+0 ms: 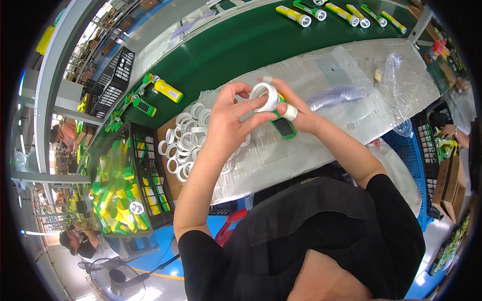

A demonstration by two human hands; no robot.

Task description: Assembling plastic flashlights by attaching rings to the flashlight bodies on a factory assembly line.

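Observation:
My left hand (228, 115) is closed, its fingers pinching a white plastic ring (272, 100) in front of me. Close against the ring, my right hand (301, 111) grips a green and yellow flashlight (284, 128), whose dark panel shows below the fingers. White wraps cover some of my right fingertips. The ring is at the flashlight's upper end; my fingers hide whether it is seated on it. Left of my left forearm lies a heap of loose white rings (185, 140).
A black crate (150, 175) of green and yellow flashlight parts stands at the left. Beyond the plastic-covered bench (261, 165) runs a green belt (221, 47), with flashlights (293, 16) at far right and more parts (168, 91) at left. A fan (118, 278) stands lower left.

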